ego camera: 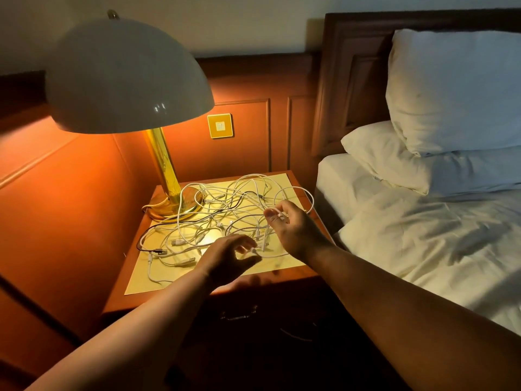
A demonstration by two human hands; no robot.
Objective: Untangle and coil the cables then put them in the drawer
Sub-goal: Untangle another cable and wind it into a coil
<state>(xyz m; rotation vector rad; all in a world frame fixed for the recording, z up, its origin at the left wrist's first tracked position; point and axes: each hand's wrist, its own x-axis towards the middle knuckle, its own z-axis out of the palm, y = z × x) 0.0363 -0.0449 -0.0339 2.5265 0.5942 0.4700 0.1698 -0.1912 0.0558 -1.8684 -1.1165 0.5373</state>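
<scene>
Right hand (293,230) fingers (272,213) pinch cable strand above tangled cables (225,213).

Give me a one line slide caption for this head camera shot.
Both hands pick at tangled cables on a lamp-lit nightstand beside a bed.

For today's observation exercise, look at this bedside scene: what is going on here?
A person is sorting a tangle of cables spread over a nightstand beside a lit lamp and a bed. The right hand pinches a white cable lifted from the pile, while the left hand reaches in with fingers curled near another strand. Nothing looks coiled yet, and the drawer below appears closed.
</scene>
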